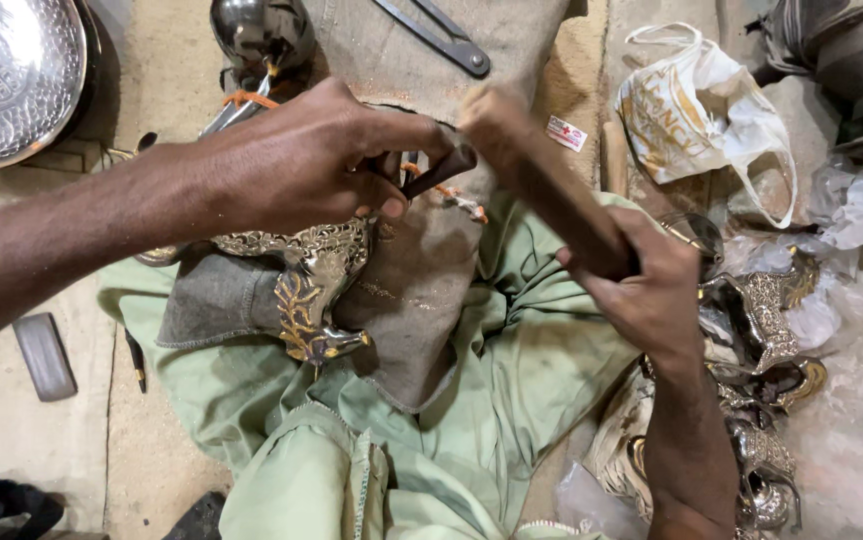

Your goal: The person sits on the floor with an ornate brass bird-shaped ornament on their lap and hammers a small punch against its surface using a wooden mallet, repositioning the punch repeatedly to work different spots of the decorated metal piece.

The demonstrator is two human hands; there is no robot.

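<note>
Under the left hand (pixel 301 160), an ornate metal piece (pixel 316 285) with gold leaf work lies on a grey cloth (pixel 411 290) spread over the lap. The left hand's fingers are closed around a thin dark punch (pixel 436 172), pinching it with its tip pointed down toward the cloth. Just beside it to the right, the right hand (pixel 641 280) is wrapped tight around a wooden stick (pixel 531 165), whose upper end hangs blurred above the punch. Beyond the right hand sit more silvery ornate pieces (pixel 766 320) and a white plastic bag (pixel 701 110). Beyond the left hand is a shiny metal bowl (pixel 11 75).
</note>
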